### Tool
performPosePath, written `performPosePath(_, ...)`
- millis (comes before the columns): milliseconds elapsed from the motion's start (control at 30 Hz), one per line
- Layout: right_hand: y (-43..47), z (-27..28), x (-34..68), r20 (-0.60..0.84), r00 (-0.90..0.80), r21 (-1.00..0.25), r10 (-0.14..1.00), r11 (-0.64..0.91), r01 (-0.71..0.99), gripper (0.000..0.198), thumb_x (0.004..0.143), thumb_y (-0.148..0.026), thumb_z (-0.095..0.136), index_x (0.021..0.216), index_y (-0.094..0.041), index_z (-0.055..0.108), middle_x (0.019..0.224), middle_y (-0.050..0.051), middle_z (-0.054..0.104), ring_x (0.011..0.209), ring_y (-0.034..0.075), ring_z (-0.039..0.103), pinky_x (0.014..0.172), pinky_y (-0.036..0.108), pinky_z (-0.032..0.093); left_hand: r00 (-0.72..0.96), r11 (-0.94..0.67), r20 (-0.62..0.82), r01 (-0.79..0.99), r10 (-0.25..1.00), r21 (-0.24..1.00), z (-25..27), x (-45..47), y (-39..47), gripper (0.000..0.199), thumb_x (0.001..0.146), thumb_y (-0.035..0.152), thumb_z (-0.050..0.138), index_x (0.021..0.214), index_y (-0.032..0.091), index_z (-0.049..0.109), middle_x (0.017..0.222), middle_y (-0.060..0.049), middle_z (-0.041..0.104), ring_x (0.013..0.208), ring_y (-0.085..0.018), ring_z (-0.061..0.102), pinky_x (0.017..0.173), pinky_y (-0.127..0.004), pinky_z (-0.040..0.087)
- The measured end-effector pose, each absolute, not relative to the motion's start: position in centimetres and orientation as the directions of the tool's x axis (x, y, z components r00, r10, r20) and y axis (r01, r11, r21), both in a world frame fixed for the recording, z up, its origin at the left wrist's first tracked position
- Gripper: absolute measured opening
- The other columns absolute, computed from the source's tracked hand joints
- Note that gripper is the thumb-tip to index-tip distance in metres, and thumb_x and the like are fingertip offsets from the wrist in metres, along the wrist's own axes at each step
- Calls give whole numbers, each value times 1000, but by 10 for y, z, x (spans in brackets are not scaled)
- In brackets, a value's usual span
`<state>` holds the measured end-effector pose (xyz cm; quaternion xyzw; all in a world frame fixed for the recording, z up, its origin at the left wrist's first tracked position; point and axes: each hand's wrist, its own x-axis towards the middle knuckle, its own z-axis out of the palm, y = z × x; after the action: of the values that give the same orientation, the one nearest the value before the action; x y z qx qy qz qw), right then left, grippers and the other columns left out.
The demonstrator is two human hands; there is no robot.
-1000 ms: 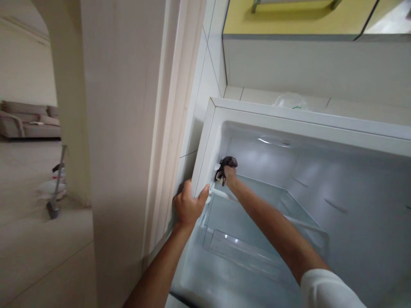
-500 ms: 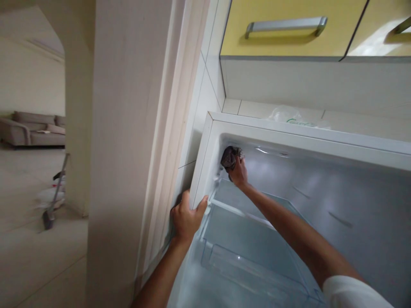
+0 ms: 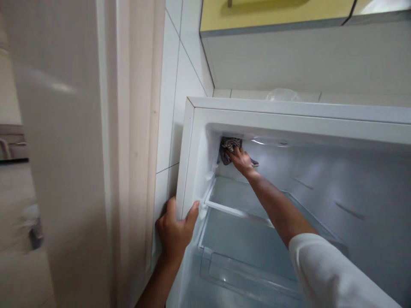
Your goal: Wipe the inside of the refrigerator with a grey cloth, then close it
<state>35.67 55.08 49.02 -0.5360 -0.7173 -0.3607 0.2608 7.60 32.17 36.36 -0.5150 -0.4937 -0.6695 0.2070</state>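
Cloth has moved inward since half a second ago: then close along the left wall of the fridge, now tucked into the upper back corner, just under the roof. Right hand went with it, arm stretched out across the shelf and above it. Grasp: right hand clutching the bunched cloth, fingers spread over it, a loose end trailing out on the wrist side. Looks pressed to the corner; actual contact hidden by the folds.

Left hand unchanged, clasping the fridge's front edge, thumb on the inner side, the rest curled round the outside. Reads to me as a brace for the long reach.

Meaning for the work, my judgement: cloth contact has passed from the side toward the back, into the hardest spot to reach; the loose end could drag. State of the corner beneath the cloth: cannot tell.

View has swung too: door frame fills more of the left side. Clear bag lies on top, its green lettering no longer visible.
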Motion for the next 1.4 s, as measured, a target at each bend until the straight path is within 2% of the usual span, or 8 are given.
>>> performPosePath(200,523,501,416,717,-257,325,648,15,945,53,103,-24,23,137,-27,63,129,21,55,107,31,48,81,40,40,-391,-443,888,770,241,459,365,76,321,41,89,59,64,85,18,64,59,-2,66,46,-17,60,48,-25,38)
performPosePath(367,490,491,479,771,-138,361,622,-247,899,53,103,-23,22,142,-31,57,124,18,56,102,28,49,75,35,37,-416,-437,873,755,256,488,365,77,322,42,87,60,65,83,18,64,55,0,62,45,-17,57,48,-25,37)
performPosePath(433,479,484,497,817,-19,233,577,-298,926,51,102,-23,26,141,-30,58,122,19,55,101,28,50,73,35,36,-423,-446,866,743,267,500,365,77,322,42,87,60,66,82,18,64,55,1,61,44,-16,56,48,-25,36)
performPosePath(600,473,469,509,817,430,-326,385,-308,894,52,99,-22,33,148,-24,51,132,26,47,105,32,53,75,41,37,-452,-437,839,717,303,543,366,77,322,40,84,59,67,80,20,62,53,2,56,44,-15,51,49,-25,34)
performPosePath(733,485,461,485,704,643,-557,302,-327,763,62,94,-16,34,156,-11,32,133,34,41,108,35,58,78,44,41,-474,-433,809,684,348,587,367,78,320,41,82,60,68,78,20,61,56,1,57,48,-15,53,52,-26,35)
performPosePath(900,507,443,438,482,810,-749,333,-323,579,70,92,-21,41,155,2,20,130,37,44,103,33,65,83,41,51,-505,-414,773,654,384,633,369,78,320,42,79,61,69,77,21,57,55,2,55,48,-15,50,54,-26,33)
performPosePath(1133,536,447,368,379,779,-781,500,-278,559,65,92,-19,43,153,-7,26,136,31,44,104,30,67,89,40,54,-516,-417,762,639,391,647,369,79,320,43,78,62,68,75,22,53,54,3,51,48,-14,47,54,-26,32)
performPosePath(1400,552,445,282,529,406,-576,745,-37,817,48,93,-17,44,141,-20,47,136,19,45,108,25,66,98,38,49,-501,-425,775,649,385,631,368,80,319,41,79,62,68,76,22,56,55,3,54,48,-14,49,53,-26,33)
